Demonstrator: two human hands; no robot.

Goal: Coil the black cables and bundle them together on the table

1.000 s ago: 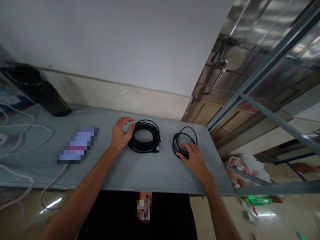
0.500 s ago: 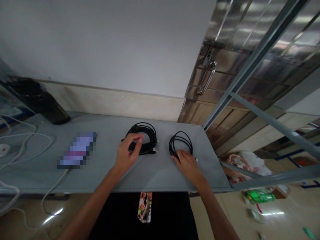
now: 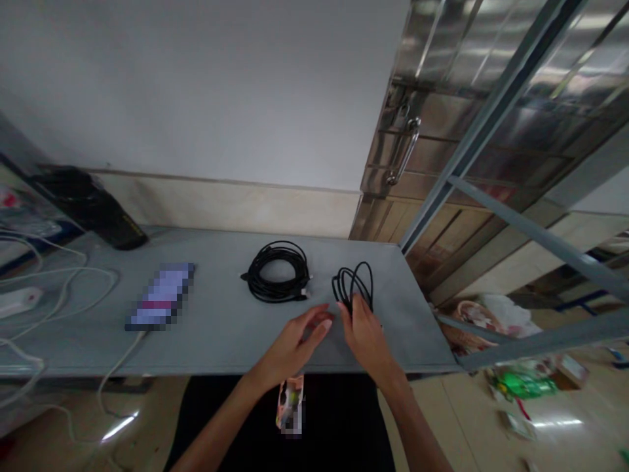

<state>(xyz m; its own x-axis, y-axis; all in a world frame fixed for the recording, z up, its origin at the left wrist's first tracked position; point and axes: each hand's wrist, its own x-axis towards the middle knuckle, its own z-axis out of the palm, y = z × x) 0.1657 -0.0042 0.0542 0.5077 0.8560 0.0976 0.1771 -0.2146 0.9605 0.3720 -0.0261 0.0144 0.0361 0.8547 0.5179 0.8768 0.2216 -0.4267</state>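
Observation:
A small coil of black cable (image 3: 348, 282) is pinched at its near side by my right hand (image 3: 362, 331), close to the right end of the grey tabletop (image 3: 216, 341). Just left of it, my left hand (image 3: 299, 344) hovers with thumb and fingers apart and nothing between them. A thicker coil of black cable (image 3: 278, 292) lies flat beyond my left hand, with light connector ends showing at its edge. No hand touches that larger coil.
To the left lie a phone (image 3: 162, 295) with a white cord (image 3: 120, 364), a dark bottle (image 3: 105, 216) and a white power strip (image 3: 19, 301). A grey metal frame (image 3: 474, 151) rises at the right. Behind the table is a wall (image 3: 236, 203).
My left hand has left the larger cable coil and moved right and nearer to me, beside my right hand. My right hand now grips the small coil, whose loops are squeezed narrower.

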